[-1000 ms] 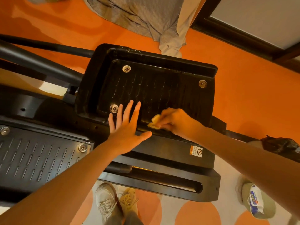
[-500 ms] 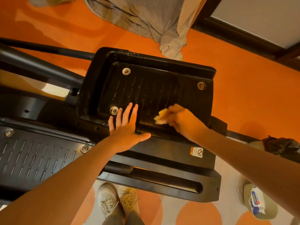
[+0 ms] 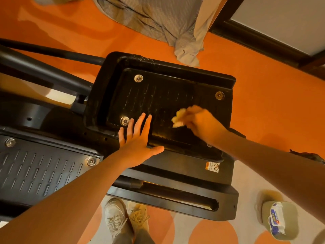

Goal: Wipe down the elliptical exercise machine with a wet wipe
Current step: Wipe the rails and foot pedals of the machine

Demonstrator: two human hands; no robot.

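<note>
Head view: The elliptical's raised foot pedal (image 3: 158, 103) fills the frame centre. The left hand (image 3: 139, 143) lies flat on the pedal's lower rim, fingers straight and slightly spread, thumb out; this likely braces the pedal against swinging. The right hand (image 3: 198, 122), centre right and motion-blurred, pinches a bunched wet wipe (image 3: 178, 118) against the ribbed pedal tread. A second pedal (image 3: 38, 169) sits at lower left. A wipe packet (image 3: 277, 221) lies on the floor at lower right, within reach for replacement.
</note>
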